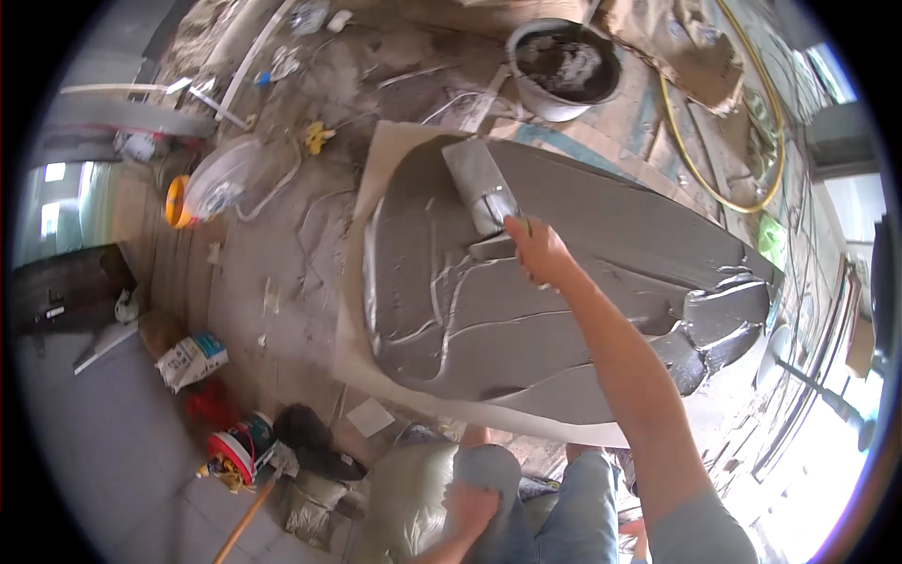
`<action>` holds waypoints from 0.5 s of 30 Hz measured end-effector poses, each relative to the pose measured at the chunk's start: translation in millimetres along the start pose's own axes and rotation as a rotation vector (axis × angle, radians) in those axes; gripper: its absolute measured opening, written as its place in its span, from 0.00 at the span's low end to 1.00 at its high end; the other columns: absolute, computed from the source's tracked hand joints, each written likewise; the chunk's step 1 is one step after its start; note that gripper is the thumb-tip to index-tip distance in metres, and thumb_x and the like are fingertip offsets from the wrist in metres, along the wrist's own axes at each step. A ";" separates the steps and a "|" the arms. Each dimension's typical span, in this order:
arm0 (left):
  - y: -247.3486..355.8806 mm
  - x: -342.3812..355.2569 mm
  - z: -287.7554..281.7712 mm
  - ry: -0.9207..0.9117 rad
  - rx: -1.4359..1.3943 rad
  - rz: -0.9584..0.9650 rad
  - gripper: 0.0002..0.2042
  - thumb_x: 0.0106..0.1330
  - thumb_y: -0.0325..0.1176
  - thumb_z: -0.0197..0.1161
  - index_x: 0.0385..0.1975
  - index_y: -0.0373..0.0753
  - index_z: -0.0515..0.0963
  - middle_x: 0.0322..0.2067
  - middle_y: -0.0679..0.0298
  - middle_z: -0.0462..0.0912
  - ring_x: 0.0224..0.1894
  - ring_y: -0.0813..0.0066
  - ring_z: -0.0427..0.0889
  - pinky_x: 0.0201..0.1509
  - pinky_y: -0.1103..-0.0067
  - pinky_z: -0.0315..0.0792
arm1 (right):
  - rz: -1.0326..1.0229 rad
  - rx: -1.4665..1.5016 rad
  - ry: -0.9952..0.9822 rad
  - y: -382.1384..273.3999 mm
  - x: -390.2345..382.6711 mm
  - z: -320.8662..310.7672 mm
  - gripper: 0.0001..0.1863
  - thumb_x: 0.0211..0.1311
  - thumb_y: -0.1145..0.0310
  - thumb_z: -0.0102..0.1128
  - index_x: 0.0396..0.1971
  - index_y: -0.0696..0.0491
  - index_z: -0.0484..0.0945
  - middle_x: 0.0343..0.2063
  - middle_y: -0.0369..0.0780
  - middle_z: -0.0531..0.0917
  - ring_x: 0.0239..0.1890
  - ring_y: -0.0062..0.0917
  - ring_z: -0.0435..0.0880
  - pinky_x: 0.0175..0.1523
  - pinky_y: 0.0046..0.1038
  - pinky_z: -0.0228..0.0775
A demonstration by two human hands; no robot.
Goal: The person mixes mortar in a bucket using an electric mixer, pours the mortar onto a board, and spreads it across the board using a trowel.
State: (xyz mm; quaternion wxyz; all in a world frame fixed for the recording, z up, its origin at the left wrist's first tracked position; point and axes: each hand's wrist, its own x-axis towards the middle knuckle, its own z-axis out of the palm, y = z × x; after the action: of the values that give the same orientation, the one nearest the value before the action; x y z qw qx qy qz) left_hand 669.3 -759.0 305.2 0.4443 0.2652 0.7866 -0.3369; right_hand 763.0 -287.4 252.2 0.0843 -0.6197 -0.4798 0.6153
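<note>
This is looking like a building site or a rough renovation workroom. Wet grey mortar (564, 301) is lying spread over a large board just beside and below the fingers (526, 235), a bucket of mixed mortar (564, 68) is standing beyond them, a yellow hose (700, 164) is curling off to their right, and torn bags (193, 359), tools and scraps are littering the dusty floor (272, 244) well to their left.

A single head-worn fisheye view looks steeply down from the standing person's head onto the floor (282, 273), its straight edges bowing toward a dark round rim. The person's own knees sit at the lower edge, so the camera faces forward and down. The mortar-covered slab (526, 310) fills the centre at arm's reach; the bucket of mortar (564, 66) lies farther off, near the top edge.
</note>
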 end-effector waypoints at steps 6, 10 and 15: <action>-37.7 14.7 17.1 0.039 -0.116 0.023 0.40 0.56 0.56 0.63 0.57 0.23 0.68 0.56 0.40 0.73 0.59 0.45 0.73 0.64 0.57 0.65 | -0.027 -0.305 -0.236 -22.6 -7.7 90.2 0.26 0.71 0.46 0.50 0.47 0.57 0.79 0.27 0.44 0.84 0.31 0.37 0.85 0.38 0.40 0.75; -35.8 12.4 -12.7 0.065 -0.188 0.079 0.37 0.55 0.55 0.64 0.51 0.22 0.74 0.51 0.39 0.77 0.55 0.46 0.77 0.60 0.61 0.71 | -0.218 -0.396 -0.362 61.1 -74.2 129.7 0.28 0.69 0.41 0.50 0.52 0.52 0.74 0.40 0.47 0.85 0.41 0.35 0.86 0.44 0.42 0.77; -57.1 17.1 -23.7 0.096 -0.264 0.116 0.34 0.55 0.54 0.63 0.47 0.23 0.76 0.48 0.40 0.79 0.53 0.47 0.79 0.57 0.64 0.73 | -0.040 -1.055 -0.474 25.0 -126.9 148.1 0.25 0.68 0.40 0.51 0.49 0.46 0.76 0.50 0.47 0.82 0.52 0.44 0.82 0.51 0.47 0.75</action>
State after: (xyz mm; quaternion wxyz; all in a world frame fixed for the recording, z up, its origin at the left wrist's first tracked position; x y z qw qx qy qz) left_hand 608.2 -775.0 316.0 0.4557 0.2651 0.8279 -0.1911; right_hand 677.9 -461.1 287.6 -0.3342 -0.4140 -0.7391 0.4131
